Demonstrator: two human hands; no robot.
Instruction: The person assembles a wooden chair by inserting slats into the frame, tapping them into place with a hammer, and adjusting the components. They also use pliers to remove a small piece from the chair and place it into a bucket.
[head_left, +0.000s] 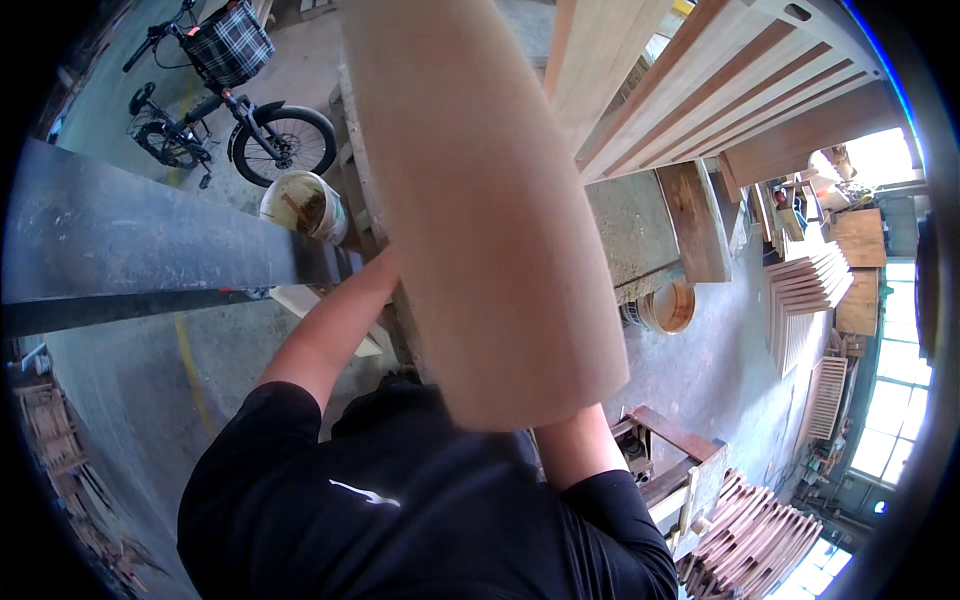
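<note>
A large, smooth, light-brown wooden board (490,220) with a rounded outline fills the middle of the view, close in front of me and slightly blurred. My left forearm (335,325) reaches up to its left edge, where the hand disappears behind it. From the lower right, my right forearm (580,445) passes under the board's near end, and that hand is hidden too. Both hands' grip on the board is out of sight. Partly covered by the board is a worn workbench (635,230). Slatted wooden panels (730,90) stand at its far right side.
A steel beam (150,235) juts in from the left. Past it are a bucket (305,205) and a bicycle (235,120). Another bucket (668,306) stands right of the bench. Stacked wooden parts (755,535) lie at lower right, with more frames (805,290) by the windows.
</note>
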